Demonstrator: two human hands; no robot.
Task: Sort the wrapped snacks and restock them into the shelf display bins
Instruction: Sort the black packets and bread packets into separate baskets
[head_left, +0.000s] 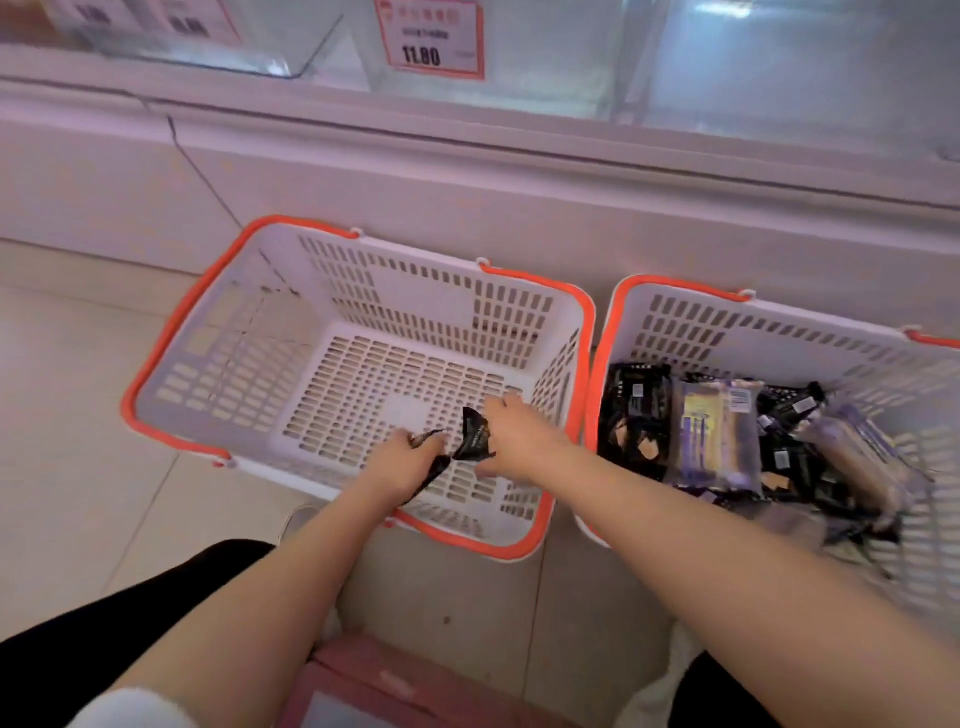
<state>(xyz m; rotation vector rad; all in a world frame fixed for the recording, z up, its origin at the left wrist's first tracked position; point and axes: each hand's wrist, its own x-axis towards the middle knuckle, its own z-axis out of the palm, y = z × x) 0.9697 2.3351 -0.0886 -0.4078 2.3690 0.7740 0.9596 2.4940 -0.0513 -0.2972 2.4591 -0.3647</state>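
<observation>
Two white baskets with orange rims stand on the floor before the shelf. Both my hands reach into the left basket (218, 332). My left hand (402, 462) grips a black snack wrapper (434, 470) low over the basket's floor. My right hand (514, 434) pinches another black wrapped snack (475, 439) just beside it. The right basket (691, 322) holds a heap of wrapped snacks, black packs (631, 415) and purple-and-yellow packs (714, 436). Above are clear display bins (218, 47) on the shelf, blurred.
A red-framed price tag (430, 39) reading 11.80 hangs on the shelf front. The white shelf base (467, 176) runs behind the baskets. A pink box (384, 686) sits between my knees. Tiled floor (78, 415) lies to the left.
</observation>
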